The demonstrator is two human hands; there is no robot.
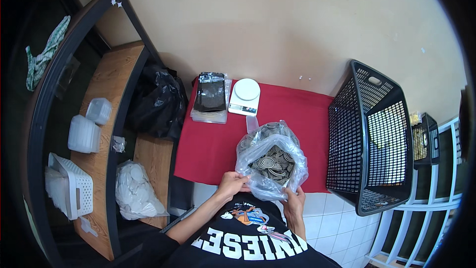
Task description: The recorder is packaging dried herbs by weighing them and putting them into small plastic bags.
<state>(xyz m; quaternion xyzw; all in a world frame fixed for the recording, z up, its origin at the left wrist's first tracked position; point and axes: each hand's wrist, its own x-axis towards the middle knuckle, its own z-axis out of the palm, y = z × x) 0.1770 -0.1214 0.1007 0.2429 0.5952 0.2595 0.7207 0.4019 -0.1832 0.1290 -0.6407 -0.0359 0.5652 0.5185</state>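
Note:
A clear plastic bag (259, 189) stands open at the front edge of the red-covered table (208, 151). Inside it lie many thin round pieces with dark and pale spirals (271, 164), like spiral chips. My left hand (233, 183) pinches the bag's rim at its near left side. At the near right side, my right hand (294, 201) has its fingers closed on the same rim. Just behind the bag lies a small clear plastic piece (252, 124), touching or close to it. A white digital kitchen scale (245, 94) sits farther back with a bare round platform.
Left of the scale are stacked black and clear pouches (210, 94). A tall black perforated crate (344, 134) stands at the table's right. Shelves on the left hold clear containers (83, 134), a white basket (79, 193) and a bag of white round pieces (136, 188).

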